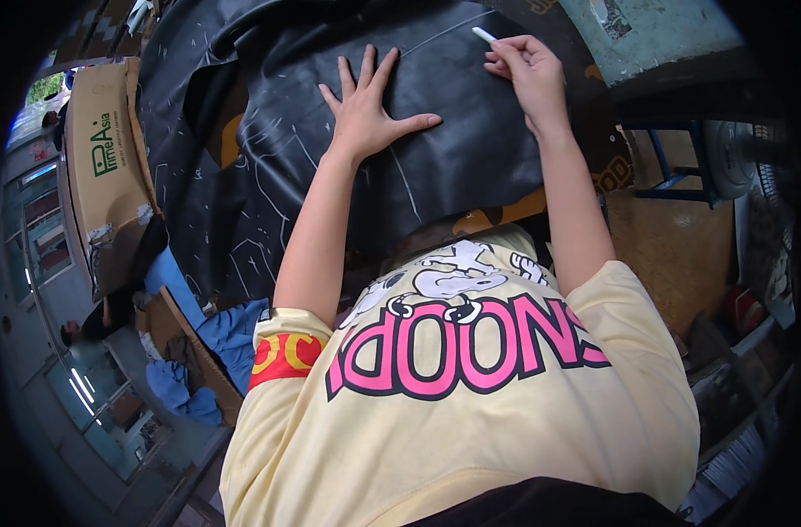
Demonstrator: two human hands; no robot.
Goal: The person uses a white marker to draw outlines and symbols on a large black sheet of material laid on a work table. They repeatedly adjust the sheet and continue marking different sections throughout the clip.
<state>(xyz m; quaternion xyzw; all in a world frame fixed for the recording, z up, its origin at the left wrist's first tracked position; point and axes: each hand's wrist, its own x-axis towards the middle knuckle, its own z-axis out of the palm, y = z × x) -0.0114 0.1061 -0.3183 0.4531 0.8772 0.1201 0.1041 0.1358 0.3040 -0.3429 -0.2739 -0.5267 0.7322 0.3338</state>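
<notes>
R hand (530, 70): fingers pinched tight on white chalk (484, 35), tip at a drawn line.
L hand (365, 110): flat, fingers spread apart, pressing black sheet (453, 158).
Sheet: draped over worktop w/ chalk outlines; prob. soft, floppy, light; pin flat near the line.
Chalk: brittle; grip close to tip.

The person wore a pale yellow short-sleeved T-shirt (471, 422) printed with pink black-outlined lettering, a white cartoon dog, and a red-and-yellow sleeve patch (282, 356); forearms were bare

The left hand (365, 110) lies flat on the sheet (471, 158); the cardboard box (101, 176) lies to its left.
</notes>
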